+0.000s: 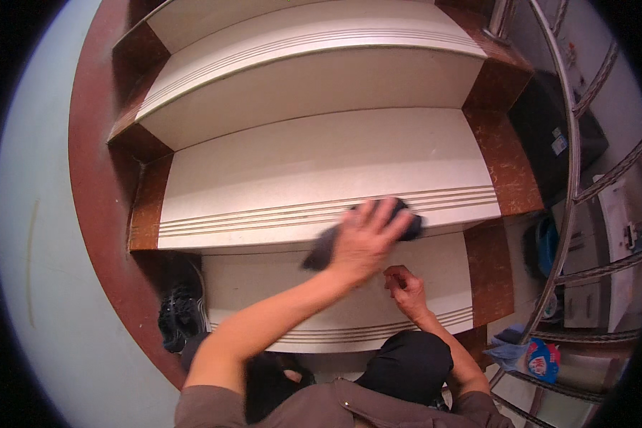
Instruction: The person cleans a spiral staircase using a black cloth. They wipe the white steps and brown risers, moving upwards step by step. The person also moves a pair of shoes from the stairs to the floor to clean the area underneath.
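Observation:
My left hand (361, 243) presses a dark cloth (321, 251) onto the grooved front edge of a cream stair tread (310, 155), fingers spread over it. Part of the cloth hangs past the edge, and the hand is slightly blurred. To its lower right, my right hand (405, 289) is held with curled fingers above the lower tread (278, 283); whether anything lies within its fingers cannot be told. The cloth does not reach this hand.
A metal railing (572, 160) curves along the right side, with a blue plastic packet (543, 361) by its lower bars. Behind it stands a black case (556, 134). Dark shoes (179, 315) lie at the lower left, beside the red-banded wall (91, 187).

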`<state>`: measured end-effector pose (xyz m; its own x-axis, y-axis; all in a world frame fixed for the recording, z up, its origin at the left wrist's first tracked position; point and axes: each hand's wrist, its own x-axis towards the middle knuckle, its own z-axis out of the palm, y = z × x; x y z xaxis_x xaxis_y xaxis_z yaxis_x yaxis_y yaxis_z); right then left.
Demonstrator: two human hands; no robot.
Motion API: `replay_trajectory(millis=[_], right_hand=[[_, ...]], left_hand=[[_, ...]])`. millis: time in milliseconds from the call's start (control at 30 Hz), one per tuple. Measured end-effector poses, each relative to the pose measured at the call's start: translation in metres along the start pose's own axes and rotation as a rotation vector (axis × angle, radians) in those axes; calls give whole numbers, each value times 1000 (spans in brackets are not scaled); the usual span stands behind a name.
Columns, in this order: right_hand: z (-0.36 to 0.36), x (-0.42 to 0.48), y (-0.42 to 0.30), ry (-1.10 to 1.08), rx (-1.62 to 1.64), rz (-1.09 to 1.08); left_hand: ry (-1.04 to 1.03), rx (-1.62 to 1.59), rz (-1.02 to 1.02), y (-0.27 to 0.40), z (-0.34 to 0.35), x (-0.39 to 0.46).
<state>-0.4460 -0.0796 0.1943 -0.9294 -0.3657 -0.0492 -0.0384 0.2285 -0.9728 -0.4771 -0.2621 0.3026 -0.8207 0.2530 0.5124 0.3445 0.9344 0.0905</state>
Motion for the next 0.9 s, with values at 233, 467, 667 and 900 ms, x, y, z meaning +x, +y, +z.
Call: replay_trajectory(millis=[233,467,667,900], right_hand=[[-15,3,-1,6,-186,-204],[-70,24,-64,164,-58,-381],[-98,81,-113,330,-189,-682],[-90,127,-91,378,-700,-623]], left_hand=[[19,-1,331,45,53,61],[-39,-82,145,-78,-32,7],[339,-31,-763,-237,-103,-3],[-182,313,-1081,-267,-41,-3]])
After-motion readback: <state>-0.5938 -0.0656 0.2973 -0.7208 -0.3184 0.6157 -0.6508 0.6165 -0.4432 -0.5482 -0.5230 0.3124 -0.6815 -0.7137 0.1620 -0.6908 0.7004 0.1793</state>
